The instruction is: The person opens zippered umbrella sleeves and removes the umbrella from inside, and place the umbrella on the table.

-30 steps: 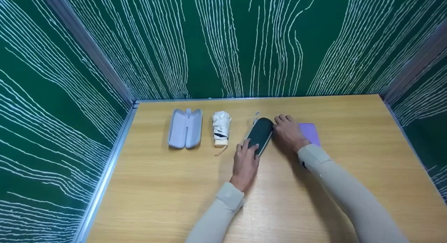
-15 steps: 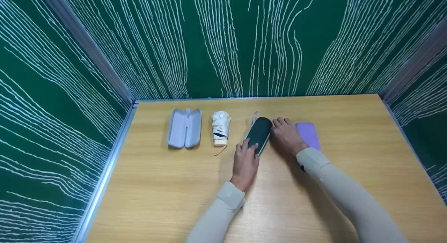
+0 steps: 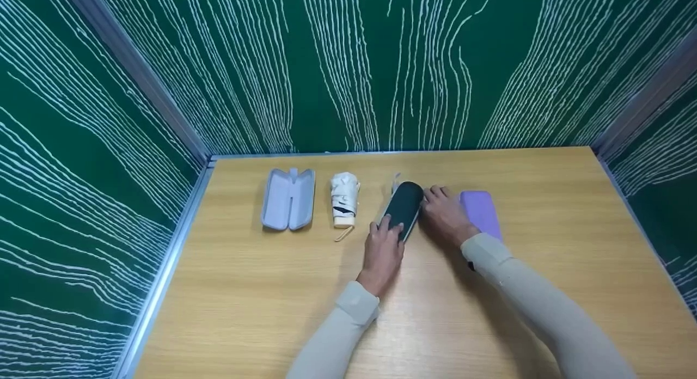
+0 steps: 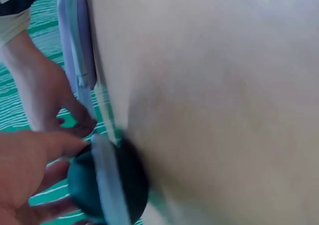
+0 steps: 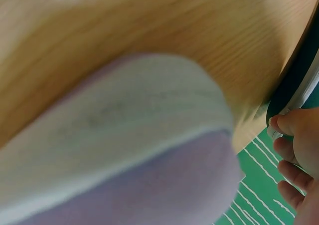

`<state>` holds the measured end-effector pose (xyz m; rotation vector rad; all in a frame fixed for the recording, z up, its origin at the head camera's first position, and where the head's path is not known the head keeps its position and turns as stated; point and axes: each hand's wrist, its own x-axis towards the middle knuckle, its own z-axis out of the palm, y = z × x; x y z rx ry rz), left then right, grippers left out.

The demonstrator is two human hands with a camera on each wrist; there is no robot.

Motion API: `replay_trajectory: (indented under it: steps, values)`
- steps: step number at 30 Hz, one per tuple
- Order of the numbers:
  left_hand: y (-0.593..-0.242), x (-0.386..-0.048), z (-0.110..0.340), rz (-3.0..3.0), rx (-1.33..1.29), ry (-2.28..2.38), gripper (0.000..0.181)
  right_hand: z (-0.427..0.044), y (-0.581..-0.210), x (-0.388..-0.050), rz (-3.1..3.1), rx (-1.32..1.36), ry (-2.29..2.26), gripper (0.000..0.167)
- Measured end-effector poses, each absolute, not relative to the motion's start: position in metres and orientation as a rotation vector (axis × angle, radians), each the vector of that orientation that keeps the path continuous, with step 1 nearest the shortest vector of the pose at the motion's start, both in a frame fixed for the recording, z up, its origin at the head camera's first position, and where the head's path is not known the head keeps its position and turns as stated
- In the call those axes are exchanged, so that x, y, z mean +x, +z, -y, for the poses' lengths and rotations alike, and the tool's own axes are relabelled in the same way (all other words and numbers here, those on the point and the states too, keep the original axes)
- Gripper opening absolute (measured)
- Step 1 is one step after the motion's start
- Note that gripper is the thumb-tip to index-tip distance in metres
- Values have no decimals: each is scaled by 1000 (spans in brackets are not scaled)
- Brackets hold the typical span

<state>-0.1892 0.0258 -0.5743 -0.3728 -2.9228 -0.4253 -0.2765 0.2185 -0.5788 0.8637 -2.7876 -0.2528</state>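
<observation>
A dark green zip-up case [image 3: 405,205] lies slanted on the table, with a pale zip band [image 4: 108,180] around its side. My left hand [image 3: 381,256] grips its near end, thumb on one side and fingers on the other. At the far right side of the case, my right hand [image 3: 447,213] pinches the zip pull [image 5: 274,132] between thumb and finger; its other fingers are loosely bent. The zip looks closed along the near end in the left wrist view. Just right of my right hand lies a purple case [image 3: 481,213], which has a whitish zip band [image 5: 124,120].
A light grey-lilac glasses case [image 3: 288,199] lies opened out at the back left. Between it and the green case is a folded white umbrella [image 3: 344,199] with a wrist loop. Green panels with white lines [image 3: 337,68] wall the table's back and sides.
My right hand has shifted slightly left and nearer, uncovering more of the purple case. The green case has moved very slightly left; my left hand keeps its grip.
</observation>
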Motion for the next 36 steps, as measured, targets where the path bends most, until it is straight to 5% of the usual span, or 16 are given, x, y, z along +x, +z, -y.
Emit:
replay_trajectory:
  steps: [15, 24, 36]
  values:
    - [-563, -191, -21, 3003, -481, -416, 47, -218, -579, -270, 2816, 814, -224, 31]
    - [-566, -192, -23, 2977, -428, -454, 47, -212, -581, -263, 2820, 818, -290, 50]
    - [-564, -190, -31, 3030, -351, -443, 47, -210, -588, -254, 2732, 836, -194, 36]
